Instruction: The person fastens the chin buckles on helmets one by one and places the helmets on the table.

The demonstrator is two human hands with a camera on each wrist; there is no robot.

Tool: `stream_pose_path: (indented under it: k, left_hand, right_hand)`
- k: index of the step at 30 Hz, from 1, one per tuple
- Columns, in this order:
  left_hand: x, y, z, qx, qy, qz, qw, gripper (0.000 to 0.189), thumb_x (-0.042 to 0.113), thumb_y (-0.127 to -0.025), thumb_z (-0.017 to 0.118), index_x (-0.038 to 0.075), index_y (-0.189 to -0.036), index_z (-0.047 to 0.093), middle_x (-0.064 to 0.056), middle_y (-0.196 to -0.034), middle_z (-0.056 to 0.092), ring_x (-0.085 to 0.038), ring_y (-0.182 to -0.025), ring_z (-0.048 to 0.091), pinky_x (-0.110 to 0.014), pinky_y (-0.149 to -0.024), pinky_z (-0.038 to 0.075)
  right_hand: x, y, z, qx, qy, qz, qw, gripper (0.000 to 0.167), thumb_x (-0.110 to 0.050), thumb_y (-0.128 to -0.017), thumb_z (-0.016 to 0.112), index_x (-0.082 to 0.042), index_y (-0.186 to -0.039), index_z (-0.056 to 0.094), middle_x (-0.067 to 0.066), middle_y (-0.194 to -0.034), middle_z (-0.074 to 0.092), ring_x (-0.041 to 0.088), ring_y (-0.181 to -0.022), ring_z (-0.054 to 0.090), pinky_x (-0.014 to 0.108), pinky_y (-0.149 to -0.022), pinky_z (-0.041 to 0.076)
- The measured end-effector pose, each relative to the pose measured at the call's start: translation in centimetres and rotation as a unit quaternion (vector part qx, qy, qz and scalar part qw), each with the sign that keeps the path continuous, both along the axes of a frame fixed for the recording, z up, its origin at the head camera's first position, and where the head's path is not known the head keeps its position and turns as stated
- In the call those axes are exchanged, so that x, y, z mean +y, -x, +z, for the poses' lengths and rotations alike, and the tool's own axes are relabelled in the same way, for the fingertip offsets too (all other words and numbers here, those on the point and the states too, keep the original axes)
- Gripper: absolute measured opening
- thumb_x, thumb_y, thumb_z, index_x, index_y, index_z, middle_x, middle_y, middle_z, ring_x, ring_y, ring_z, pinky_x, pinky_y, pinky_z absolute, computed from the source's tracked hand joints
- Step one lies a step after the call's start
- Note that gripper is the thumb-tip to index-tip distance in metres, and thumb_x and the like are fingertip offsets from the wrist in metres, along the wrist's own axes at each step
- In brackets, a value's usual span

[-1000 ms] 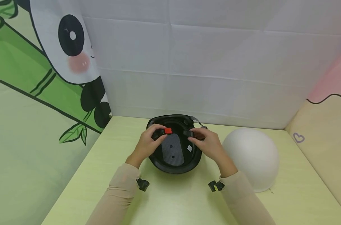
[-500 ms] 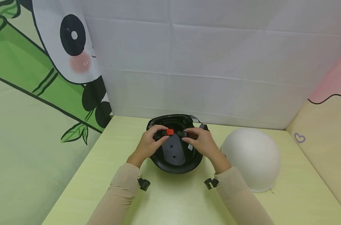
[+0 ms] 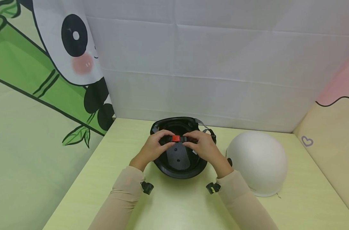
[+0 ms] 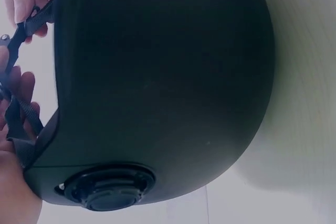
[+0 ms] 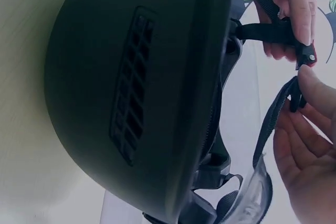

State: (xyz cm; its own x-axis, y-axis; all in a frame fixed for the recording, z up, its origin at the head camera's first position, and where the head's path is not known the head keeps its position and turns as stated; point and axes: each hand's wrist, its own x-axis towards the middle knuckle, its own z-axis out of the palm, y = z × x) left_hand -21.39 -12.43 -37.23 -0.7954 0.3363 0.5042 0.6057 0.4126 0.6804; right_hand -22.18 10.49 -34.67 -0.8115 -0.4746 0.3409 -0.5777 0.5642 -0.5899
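Note:
A black helmet (image 3: pixel 178 174) lies upside down on the table, its padded inside facing up. Over its opening, my left hand (image 3: pixel 154 146) pinches the red-and-black half of the chin strap buckle (image 3: pixel 175 138). My right hand (image 3: pixel 204 145) pinches the black buckle half (image 3: pixel 184 139), and the two halves meet end to end between the fingertips. In the right wrist view, the strap (image 5: pixel 269 121) runs down from the right fingers. The left wrist view is mostly filled by the helmet's smooth shell (image 4: pixel 168 77), with both hands partly cut off at the left.
A white helmet (image 3: pixel 258 163) rests dome-up on the table, to the right of my right forearm. Behind the black helmet rises a white cloth wall (image 3: pixel 209 80). Printed cloth panels stand left and right of the pale table (image 3: pixel 174 207).
My right hand has moved left with the black buckle half, closing the gap to the red half. The left hand has shifted slightly right and nearer.

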Motion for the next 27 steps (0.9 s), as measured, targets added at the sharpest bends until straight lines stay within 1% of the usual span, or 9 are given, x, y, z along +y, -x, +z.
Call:
stream_pose_path:
  k: [6, 9, 13, 15, 20, 23, 27]
  left_hand:
    - [-0.02, -0.02, 0.17, -0.017, 0.009, -0.008, 0.9998, 0.027, 0.007, -0.084, 0.076, 0.003, -0.109, 0.066, -0.007, -0.109, 0.065, -0.024, -0.105, 0.059, -0.045, -0.093, 0.045]
    - [-0.04, -0.1, 0.24, -0.025, 0.005, -0.01, 0.9996, 0.026, 0.007, -0.085, 0.076, 0.003, -0.108, 0.066, -0.007, -0.108, 0.065, -0.023, -0.1, 0.059, -0.043, -0.089, 0.048]
    - [-0.02, -0.15, 0.17, -0.035, -0.002, -0.011, 0.9993, 0.027, 0.006, -0.085, 0.076, 0.002, -0.109, 0.066, -0.008, -0.107, 0.065, -0.021, -0.093, 0.058, -0.04, -0.082, 0.049]
    - [-0.04, -0.16, 0.11, -0.041, -0.005, -0.01, 0.9991, 0.027, 0.006, -0.085, 0.076, 0.001, -0.11, 0.066, -0.008, -0.107, 0.065, -0.02, -0.093, 0.059, -0.039, -0.082, 0.05]
    - [-0.18, -0.23, -0.1, -0.049, -0.015, -0.009, 0.9987, 0.027, 0.005, -0.084, 0.076, 0.001, -0.109, 0.066, -0.008, -0.106, 0.066, -0.02, -0.089, 0.058, -0.036, -0.079, 0.049]
    - [-0.12, -0.27, -0.21, -0.054, -0.021, -0.015, 0.9982, 0.027, 0.005, -0.085, 0.076, 0.001, -0.109, 0.066, -0.007, -0.105, 0.066, -0.02, -0.088, 0.058, -0.035, -0.078, 0.049]
    - [0.09, -0.24, -0.49, -0.066, -0.029, -0.023, 0.9971, 0.027, 0.006, -0.086, 0.074, 0.001, -0.11, 0.066, -0.007, -0.106, 0.065, -0.019, -0.089, 0.06, -0.034, -0.078, 0.05]
  right_hand:
    - [-0.06, -0.18, -0.17, 0.014, 0.004, 0.023, 0.9996, 0.033, -0.019, -0.084, 0.077, -0.005, -0.113, 0.072, 0.005, -0.107, 0.068, 0.021, -0.093, 0.063, 0.034, -0.076, 0.053]
    - [0.0, -0.05, -0.42, 0.023, 0.017, 0.034, 0.999, 0.031, -0.018, -0.083, 0.077, -0.005, -0.111, 0.073, 0.004, -0.104, 0.068, 0.019, -0.09, 0.062, 0.034, -0.075, 0.052]
    - [0.08, 0.01, -0.66, 0.025, 0.028, 0.036, 0.9986, 0.031, -0.02, -0.083, 0.078, -0.005, -0.11, 0.074, 0.003, -0.102, 0.068, 0.016, -0.083, 0.061, 0.032, -0.07, 0.051]
    - [0.09, -0.07, -0.69, 0.022, 0.03, 0.035, 0.9987, 0.031, -0.02, -0.083, 0.077, -0.005, -0.11, 0.073, 0.003, -0.102, 0.068, 0.016, -0.081, 0.06, 0.032, -0.069, 0.051]
    - [-0.05, -0.2, -0.81, 0.019, 0.04, 0.034, 0.9985, 0.032, -0.02, -0.083, 0.077, -0.005, -0.111, 0.074, 0.003, -0.104, 0.068, 0.017, -0.084, 0.061, 0.033, -0.07, 0.051]
    - [-0.31, -0.23, -0.84, 0.015, 0.041, 0.037, 0.9983, 0.032, -0.02, -0.083, 0.077, -0.005, -0.112, 0.073, 0.003, -0.104, 0.068, 0.017, -0.085, 0.061, 0.033, -0.071, 0.051]
    - [-0.72, -0.36, -0.7, 0.01, 0.036, 0.029, 0.9989, 0.034, -0.021, -0.082, 0.078, -0.006, -0.113, 0.073, 0.002, -0.103, 0.068, 0.017, -0.086, 0.061, 0.034, -0.072, 0.051]
